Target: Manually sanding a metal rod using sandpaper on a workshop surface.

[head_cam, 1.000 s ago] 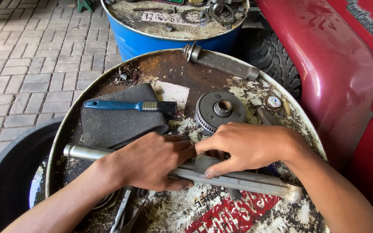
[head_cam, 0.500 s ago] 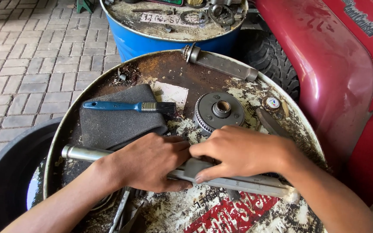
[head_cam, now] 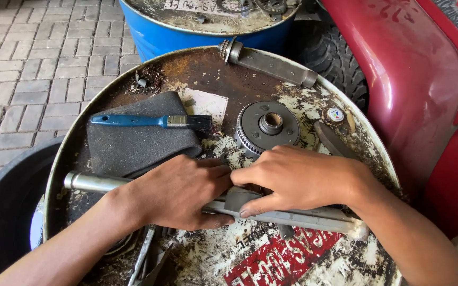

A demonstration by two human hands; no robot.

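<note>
Two hands on one shaft: my left hand (head_cam: 178, 193) clamps the long grey shaft (head_cam: 88, 181) flat across the rusty drum lid (head_cam: 197, 66), right hand (head_cam: 298, 177) pinches its mid collar (head_cam: 238, 197)—keep it level, w/ firm downward pressure.

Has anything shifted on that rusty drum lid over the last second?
Hardly. Both hands, left hand and right hand, stay pressed on the long metal shaft, its small grey fitting between them. The brush, foam pad and toothed hub lie unmoved.
</note>
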